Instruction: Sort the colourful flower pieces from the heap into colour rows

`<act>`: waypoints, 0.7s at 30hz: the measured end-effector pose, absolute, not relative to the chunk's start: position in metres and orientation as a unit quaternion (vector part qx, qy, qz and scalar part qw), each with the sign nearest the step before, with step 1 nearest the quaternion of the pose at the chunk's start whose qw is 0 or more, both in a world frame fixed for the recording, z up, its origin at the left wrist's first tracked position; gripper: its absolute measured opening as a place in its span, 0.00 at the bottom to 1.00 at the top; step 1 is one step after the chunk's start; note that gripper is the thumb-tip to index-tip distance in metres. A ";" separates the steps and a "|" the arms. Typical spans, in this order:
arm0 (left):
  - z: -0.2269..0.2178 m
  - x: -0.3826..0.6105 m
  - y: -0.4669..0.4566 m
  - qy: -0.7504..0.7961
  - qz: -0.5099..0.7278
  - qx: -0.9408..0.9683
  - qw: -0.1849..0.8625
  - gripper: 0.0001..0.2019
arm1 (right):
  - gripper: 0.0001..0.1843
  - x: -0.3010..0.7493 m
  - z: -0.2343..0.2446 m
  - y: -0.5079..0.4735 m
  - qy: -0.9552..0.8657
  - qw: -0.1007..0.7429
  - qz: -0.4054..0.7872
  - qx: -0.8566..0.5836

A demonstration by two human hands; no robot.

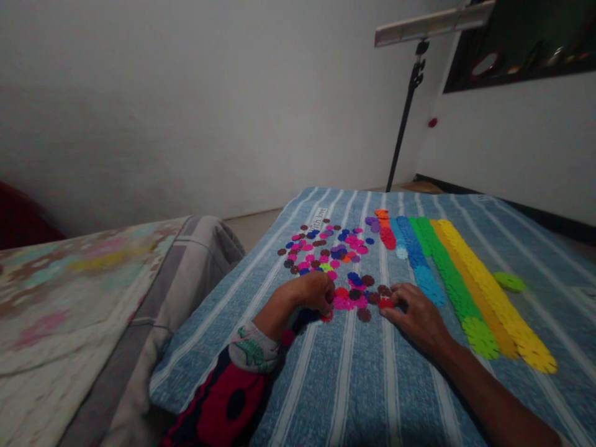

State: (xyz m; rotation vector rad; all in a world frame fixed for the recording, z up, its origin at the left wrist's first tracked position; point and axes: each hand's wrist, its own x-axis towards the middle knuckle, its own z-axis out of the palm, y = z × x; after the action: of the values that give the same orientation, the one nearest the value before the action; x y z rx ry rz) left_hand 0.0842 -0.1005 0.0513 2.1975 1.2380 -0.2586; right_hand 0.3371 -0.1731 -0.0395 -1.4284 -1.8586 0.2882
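My left hand [309, 293] is closed at the near left edge of a loose pile of notched plastic discs [345, 303]. Its fingers curl down out of sight, and a bit of red shows under them. To the right, my right hand [416, 313] pinches a red disc [385, 302] between thumb and fingers at the pile's edge. Brown, pink, blue and purple discs [321, 248] lie scattered beyond my hands. Overlapping rows of discs sorted by colour stretch along the right: blue [412, 245], green [449, 285], orange [484, 298] and yellow [503, 292]. A short red row [387, 236] lies left of the blue.
A blue striped cloth [367, 385] covers the surface under the discs. One lime-green disc [510, 282] lies right of the yellow row. On the left stands another surface with a floral cover [93, 292]. Behind are a black stand [404, 118] and a white wall [186, 105].
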 end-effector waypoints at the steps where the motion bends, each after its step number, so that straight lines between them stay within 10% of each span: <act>1: 0.052 0.086 -0.101 0.466 -0.100 0.832 0.284 0.04 | 0.09 0.337 -0.039 -0.173 -0.728 0.380 0.115 -0.558; 21: 0.054 0.090 -0.107 0.428 -0.116 0.853 0.275 0.05 | 0.13 0.341 -0.038 -0.170 -0.733 0.391 0.116 -0.544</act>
State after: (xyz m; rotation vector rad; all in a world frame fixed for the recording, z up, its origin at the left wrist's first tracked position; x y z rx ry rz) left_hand 0.0903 -0.1066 0.0543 2.2923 1.1510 -0.3123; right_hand 0.3407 -0.1701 -0.0384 -1.3817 -1.8617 0.2950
